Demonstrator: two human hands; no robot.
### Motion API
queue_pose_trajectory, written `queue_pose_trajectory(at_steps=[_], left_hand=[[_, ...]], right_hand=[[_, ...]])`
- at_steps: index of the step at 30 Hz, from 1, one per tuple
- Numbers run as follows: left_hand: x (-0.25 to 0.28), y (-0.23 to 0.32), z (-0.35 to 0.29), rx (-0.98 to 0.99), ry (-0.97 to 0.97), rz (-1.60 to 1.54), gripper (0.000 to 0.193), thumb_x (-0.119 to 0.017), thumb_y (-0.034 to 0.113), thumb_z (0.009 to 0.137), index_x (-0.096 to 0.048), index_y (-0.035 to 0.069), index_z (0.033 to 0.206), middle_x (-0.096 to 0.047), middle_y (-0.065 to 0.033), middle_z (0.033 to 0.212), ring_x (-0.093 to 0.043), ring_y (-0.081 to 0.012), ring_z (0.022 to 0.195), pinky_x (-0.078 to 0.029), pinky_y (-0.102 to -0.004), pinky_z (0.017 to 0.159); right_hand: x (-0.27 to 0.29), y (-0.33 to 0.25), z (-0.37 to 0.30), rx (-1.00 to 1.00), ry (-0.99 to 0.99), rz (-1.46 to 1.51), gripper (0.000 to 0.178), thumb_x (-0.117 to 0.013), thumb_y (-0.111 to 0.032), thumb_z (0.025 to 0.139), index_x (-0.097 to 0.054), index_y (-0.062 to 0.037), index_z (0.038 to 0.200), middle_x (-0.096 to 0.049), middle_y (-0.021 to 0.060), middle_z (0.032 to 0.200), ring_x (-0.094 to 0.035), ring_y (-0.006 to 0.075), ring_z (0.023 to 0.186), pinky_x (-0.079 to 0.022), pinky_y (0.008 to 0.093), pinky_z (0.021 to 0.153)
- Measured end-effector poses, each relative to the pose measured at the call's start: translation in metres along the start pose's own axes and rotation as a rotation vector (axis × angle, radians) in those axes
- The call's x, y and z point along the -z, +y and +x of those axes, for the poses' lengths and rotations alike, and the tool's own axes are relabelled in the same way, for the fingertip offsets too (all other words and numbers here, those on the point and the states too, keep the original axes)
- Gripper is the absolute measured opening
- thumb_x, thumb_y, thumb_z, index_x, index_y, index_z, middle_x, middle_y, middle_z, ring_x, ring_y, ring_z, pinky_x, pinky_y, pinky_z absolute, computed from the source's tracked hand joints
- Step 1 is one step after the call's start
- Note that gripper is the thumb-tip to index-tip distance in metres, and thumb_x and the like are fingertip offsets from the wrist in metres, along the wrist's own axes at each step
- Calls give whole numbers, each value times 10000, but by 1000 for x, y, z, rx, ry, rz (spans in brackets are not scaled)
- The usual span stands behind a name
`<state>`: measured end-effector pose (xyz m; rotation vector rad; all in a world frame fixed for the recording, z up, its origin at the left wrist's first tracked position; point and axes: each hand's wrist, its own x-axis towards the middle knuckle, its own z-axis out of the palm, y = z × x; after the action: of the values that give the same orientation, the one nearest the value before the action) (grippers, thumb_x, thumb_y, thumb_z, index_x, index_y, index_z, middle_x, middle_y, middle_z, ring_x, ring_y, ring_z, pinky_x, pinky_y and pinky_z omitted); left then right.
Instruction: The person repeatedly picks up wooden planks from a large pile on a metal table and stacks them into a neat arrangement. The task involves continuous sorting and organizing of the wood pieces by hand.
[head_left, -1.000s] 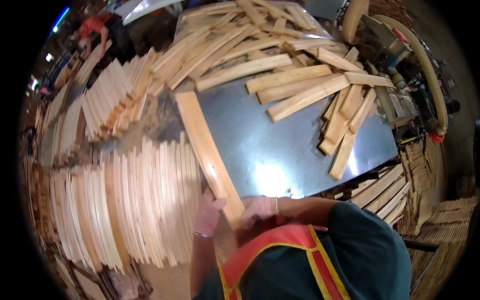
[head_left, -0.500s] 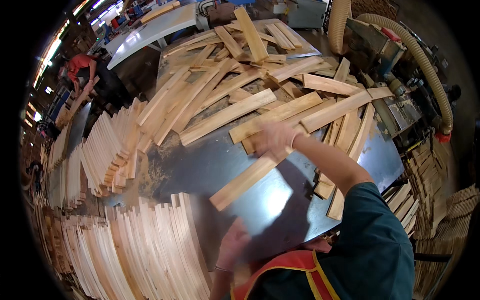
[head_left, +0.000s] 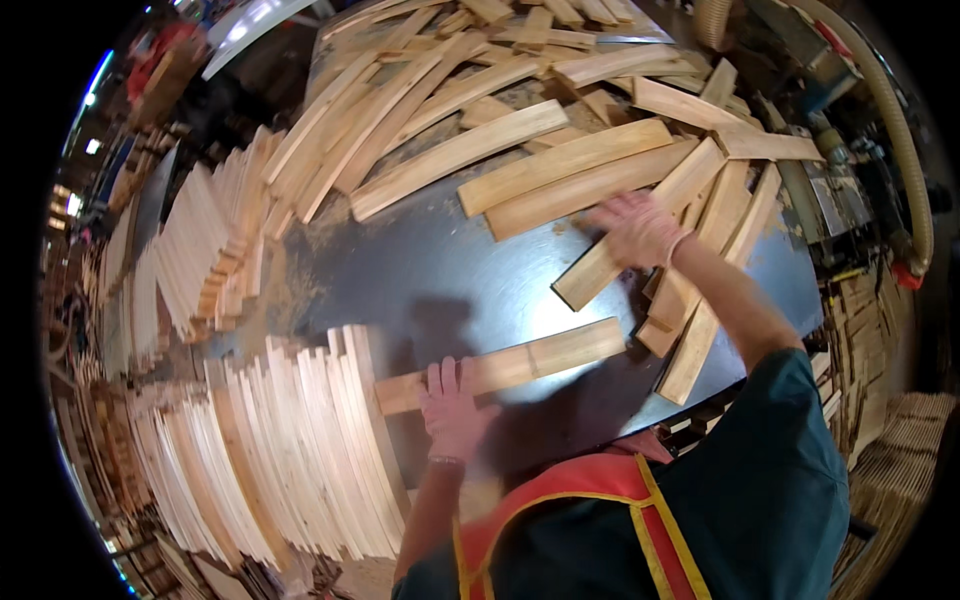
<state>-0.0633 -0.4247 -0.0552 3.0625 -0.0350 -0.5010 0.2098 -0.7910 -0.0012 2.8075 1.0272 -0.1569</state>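
Observation:
My left hand, in a pale pinkish glove, lies with its fingers stretched out over a wooden board. That board rests on the dark metal tabletop, its left end against a row of upright boards. My right hand, gloved alike, is closed over a second wooden board that slants toward me at the near edge of the loose pile. Its fingers point left across that board, and the fingertips are slightly blurred. Two boards lie side by side just beyond it.
Loose boards are heaped over the far tabletop, with sawdust about. More stacked boards stand at the left. A machine with a ribbed hose is at the right. A person in red is at far left.
A board passed from my right hand to under my left hand, beside the upright row. My right hand moved right onto another board, which has swung toward me. The view has tilted downward.

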Motion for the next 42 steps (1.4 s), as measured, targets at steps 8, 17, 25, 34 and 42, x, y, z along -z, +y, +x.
queue_pose_trajectory(at_steps=[8,17,25,34,42], left_hand=[[14,-26,-36,-128,-177,-150,842,-775,574,827,-526,143,1505,-684,-143,1213,-639,-333,1169,-405,-475,1133],[-46,-74,-183,579,109,-1635,447,-719,314,985,-702,0,1303,-769,-73,1158,-690,-161,1057,-529,-293,946],[-3,-98,-162,483,126,-417,685,-751,437,920,-597,52,1466,-676,-131,1320,-614,-312,1281,-465,-451,1109],[-43,-122,-155,443,325,-55,895,-804,400,776,-477,100,1553,-454,-159,1553,-380,-423,1491,-278,-587,1263],[-72,-139,-148,280,527,108,852,-803,326,728,-503,92,1490,-500,-172,1479,-445,-485,1411,-346,-631,1201]], right_hand=[[34,-29,24,93,-512,-295,800,-805,-366,745,-559,-168,1480,-637,116,1395,-613,318,1312,-440,457,1123],[0,-219,-10,-181,-327,1345,803,-738,-558,897,-548,-10,1452,-707,193,1211,-686,291,1083,-563,410,957],[-72,-468,31,397,-460,761,430,-480,-430,1072,-676,-128,1307,-665,170,1314,-661,339,1198,-517,399,1113],[6,-256,142,351,-151,685,413,-666,-405,937,-681,-127,1242,-665,164,1353,-643,355,1236,-541,423,1018],[-2,5,267,-297,123,-55,811,-815,-345,812,-493,-145,1529,-553,173,1531,-542,379,1404,-445,464,1154]])
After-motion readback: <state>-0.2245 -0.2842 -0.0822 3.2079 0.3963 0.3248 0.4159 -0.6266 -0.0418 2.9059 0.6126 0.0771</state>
